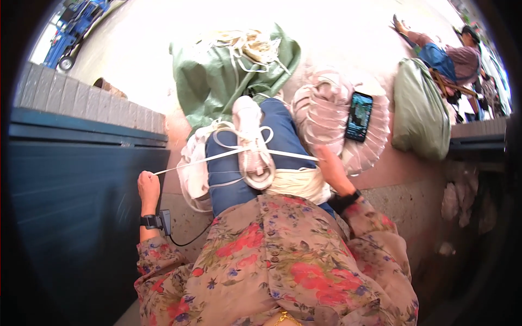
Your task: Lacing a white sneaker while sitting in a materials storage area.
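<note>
My left hand (148,187) is closed on a white strap (217,156), pulled taut across my knee to my right hand (325,157). That hand grips its other end, just below a phone (359,116) on a strap bundle (326,108)

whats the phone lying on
The phone lies on a bundled stack of pale pinkish mesh-like material, beside the right hand. What is under or inside that bundle is covered and cannot be seen.
</note>
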Motion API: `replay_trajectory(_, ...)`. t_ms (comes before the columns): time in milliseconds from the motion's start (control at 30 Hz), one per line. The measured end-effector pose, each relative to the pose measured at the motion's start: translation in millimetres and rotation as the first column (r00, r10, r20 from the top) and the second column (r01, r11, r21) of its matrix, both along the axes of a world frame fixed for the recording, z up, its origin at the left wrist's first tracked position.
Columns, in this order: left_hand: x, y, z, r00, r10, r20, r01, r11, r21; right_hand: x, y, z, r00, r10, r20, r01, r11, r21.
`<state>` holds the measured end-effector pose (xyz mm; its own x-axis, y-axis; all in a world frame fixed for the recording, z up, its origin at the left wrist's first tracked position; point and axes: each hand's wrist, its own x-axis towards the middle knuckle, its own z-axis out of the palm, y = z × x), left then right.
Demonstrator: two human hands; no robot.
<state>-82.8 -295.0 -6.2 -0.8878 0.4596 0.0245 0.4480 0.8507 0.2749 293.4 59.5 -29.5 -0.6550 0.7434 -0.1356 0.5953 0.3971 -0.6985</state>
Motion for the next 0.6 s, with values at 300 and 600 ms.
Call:
replay_trajectory(300,7.0,15.5,21.5,0.991,0.131,-0.027,-0.113,0.927,0.357,71.4,19.7,-50.1,0.983,-0.065,0.17,0.089,0.986,-0.14)
replay_trajectory(600,50.8,116.7,99.0,0.763,-0.373,0.527,-0.504,0.166,0.847,-97.9,6.2,37.3,0.959,0.212,-0.189,-0.164,0.957,0.241)
